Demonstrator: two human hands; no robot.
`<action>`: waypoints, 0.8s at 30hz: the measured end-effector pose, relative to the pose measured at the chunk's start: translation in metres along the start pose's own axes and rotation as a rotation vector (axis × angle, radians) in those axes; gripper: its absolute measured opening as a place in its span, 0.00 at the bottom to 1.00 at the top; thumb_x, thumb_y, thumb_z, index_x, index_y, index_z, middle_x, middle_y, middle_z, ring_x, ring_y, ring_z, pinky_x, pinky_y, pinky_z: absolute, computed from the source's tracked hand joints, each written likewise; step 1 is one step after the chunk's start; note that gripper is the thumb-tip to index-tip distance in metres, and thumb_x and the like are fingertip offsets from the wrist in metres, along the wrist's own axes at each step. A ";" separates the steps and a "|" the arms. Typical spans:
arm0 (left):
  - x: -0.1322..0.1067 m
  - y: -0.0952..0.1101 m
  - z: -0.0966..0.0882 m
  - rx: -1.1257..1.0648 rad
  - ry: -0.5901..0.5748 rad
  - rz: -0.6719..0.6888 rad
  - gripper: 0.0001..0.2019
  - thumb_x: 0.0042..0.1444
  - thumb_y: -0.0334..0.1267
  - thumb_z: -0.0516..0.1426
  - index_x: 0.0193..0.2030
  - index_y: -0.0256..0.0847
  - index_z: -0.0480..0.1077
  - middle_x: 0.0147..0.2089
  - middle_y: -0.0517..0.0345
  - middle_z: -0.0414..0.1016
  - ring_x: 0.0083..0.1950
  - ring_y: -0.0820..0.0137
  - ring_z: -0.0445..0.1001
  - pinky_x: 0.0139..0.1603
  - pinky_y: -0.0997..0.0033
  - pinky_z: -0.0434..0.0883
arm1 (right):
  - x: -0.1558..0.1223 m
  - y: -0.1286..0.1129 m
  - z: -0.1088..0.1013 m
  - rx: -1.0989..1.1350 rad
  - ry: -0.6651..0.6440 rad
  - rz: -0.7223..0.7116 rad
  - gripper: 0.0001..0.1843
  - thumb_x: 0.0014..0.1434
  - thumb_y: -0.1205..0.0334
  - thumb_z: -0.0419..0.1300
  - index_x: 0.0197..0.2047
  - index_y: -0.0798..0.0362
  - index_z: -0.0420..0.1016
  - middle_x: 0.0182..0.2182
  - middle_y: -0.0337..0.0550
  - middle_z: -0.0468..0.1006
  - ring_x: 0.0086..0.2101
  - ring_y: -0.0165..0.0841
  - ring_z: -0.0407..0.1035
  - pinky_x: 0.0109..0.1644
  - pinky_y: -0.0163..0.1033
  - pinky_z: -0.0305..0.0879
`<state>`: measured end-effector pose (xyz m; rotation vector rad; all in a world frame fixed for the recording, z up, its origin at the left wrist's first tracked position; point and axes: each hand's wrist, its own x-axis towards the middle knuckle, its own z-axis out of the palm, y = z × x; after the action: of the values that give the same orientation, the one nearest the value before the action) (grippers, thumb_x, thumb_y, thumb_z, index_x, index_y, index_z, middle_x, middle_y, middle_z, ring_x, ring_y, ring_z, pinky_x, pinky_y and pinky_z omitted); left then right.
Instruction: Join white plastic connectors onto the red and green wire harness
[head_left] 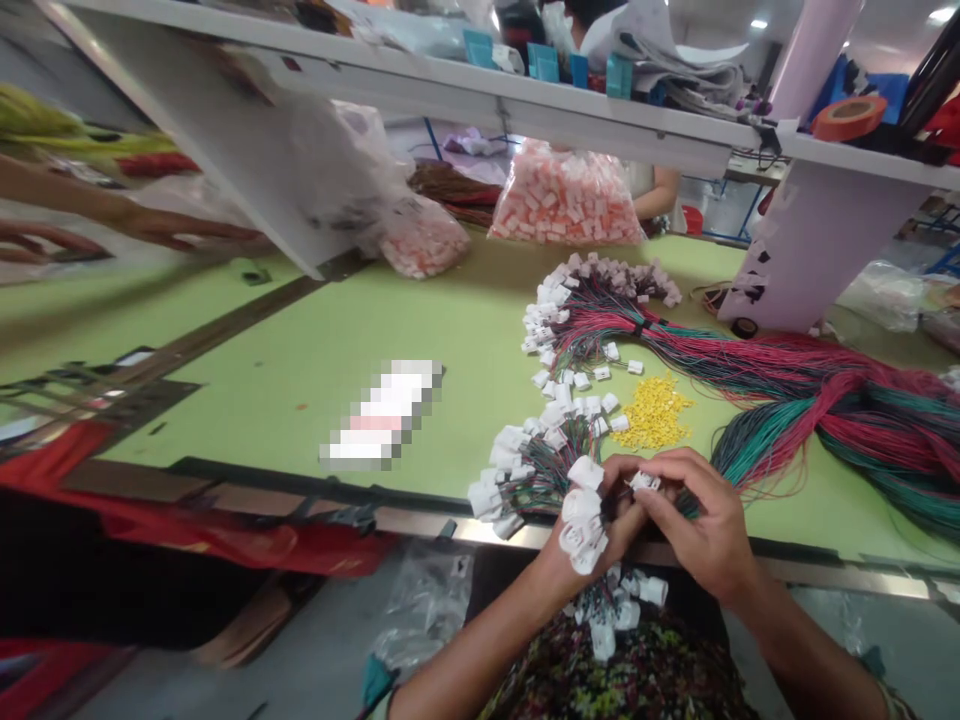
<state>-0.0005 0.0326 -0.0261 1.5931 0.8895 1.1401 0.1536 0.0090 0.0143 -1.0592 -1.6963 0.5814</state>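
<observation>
A wired white connector bundle (581,520) was found gripped in the left hand (611,535) at the near edge; a small white connector (643,482) was pinched by the right hand (705,520), closed, over the green work mat (300,400).

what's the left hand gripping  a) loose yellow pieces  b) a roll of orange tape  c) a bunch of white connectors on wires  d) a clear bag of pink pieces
c, the left hand closes around a bunch of white plastic connectors with thin coloured wires trailing from the bundle.
</observation>
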 end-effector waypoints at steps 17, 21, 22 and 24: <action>-0.007 -0.025 -0.003 0.026 0.036 -0.150 0.11 0.58 0.42 0.65 0.46 0.42 0.79 0.35 0.54 0.81 0.31 0.68 0.76 0.29 0.70 0.72 | -0.007 0.066 -0.046 -0.440 -0.003 0.180 0.09 0.66 0.63 0.57 0.42 0.51 0.79 0.39 0.47 0.80 0.40 0.40 0.74 0.46 0.44 0.70; -0.007 -0.027 -0.004 -0.039 0.036 -0.185 0.11 0.58 0.43 0.65 0.46 0.43 0.79 0.34 0.55 0.80 0.30 0.68 0.75 0.29 0.70 0.71 | 0.007 0.088 -0.059 -0.735 -0.184 0.157 0.10 0.65 0.70 0.56 0.41 0.52 0.78 0.38 0.47 0.79 0.41 0.41 0.73 0.47 0.44 0.67; -0.007 -0.027 -0.004 -0.048 0.036 -0.184 0.11 0.58 0.43 0.65 0.46 0.43 0.79 0.33 0.56 0.79 0.29 0.69 0.74 0.28 0.70 0.71 | 0.009 0.089 -0.058 -0.755 -0.221 0.163 0.08 0.65 0.69 0.57 0.40 0.52 0.78 0.37 0.46 0.79 0.40 0.40 0.73 0.46 0.43 0.66; -0.007 -0.028 -0.004 -0.054 0.040 -0.184 0.10 0.58 0.43 0.65 0.46 0.44 0.79 0.31 0.56 0.77 0.29 0.69 0.72 0.28 0.70 0.69 | 0.012 0.090 -0.055 -0.768 -0.257 0.183 0.05 0.66 0.66 0.59 0.40 0.52 0.78 0.37 0.46 0.78 0.39 0.40 0.72 0.45 0.42 0.65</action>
<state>-0.0069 0.0353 -0.0547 1.4181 1.0012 1.0602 0.2367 0.0588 -0.0296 -1.7498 -2.1292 0.1628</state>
